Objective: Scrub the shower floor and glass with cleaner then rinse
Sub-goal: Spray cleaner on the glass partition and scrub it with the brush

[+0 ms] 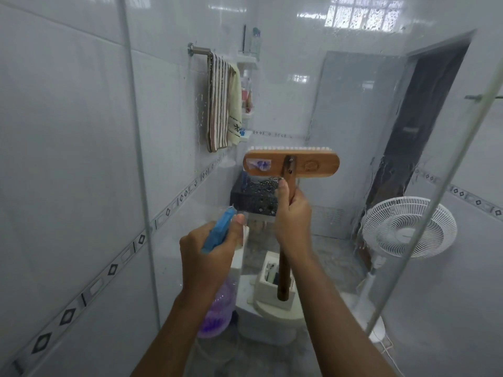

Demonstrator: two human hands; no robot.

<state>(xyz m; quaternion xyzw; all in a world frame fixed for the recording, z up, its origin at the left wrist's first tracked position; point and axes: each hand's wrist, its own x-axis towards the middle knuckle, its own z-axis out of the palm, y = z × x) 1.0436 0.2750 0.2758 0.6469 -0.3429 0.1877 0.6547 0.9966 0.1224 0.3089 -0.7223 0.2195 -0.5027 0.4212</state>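
The shower glass (340,110) stands right in front of me, wet with drops and streaks. My right hand (292,221) grips the dark handle of a wooden scrub brush (291,165), head up, white bristles turned toward the glass. My left hand (211,257) holds a spray bottle (217,308) of purple cleaner with a blue trigger head (221,230), nozzle pointing at the glass, thumb on top. The shower floor is hardly visible at the bottom edge.
Through the glass I see a toilet (269,317), a white fan (408,227) at right, a dark doorway (424,126), striped towels (220,104) on a rail, and a corner shelf (247,77). The glass edges (136,131) run up on both sides.
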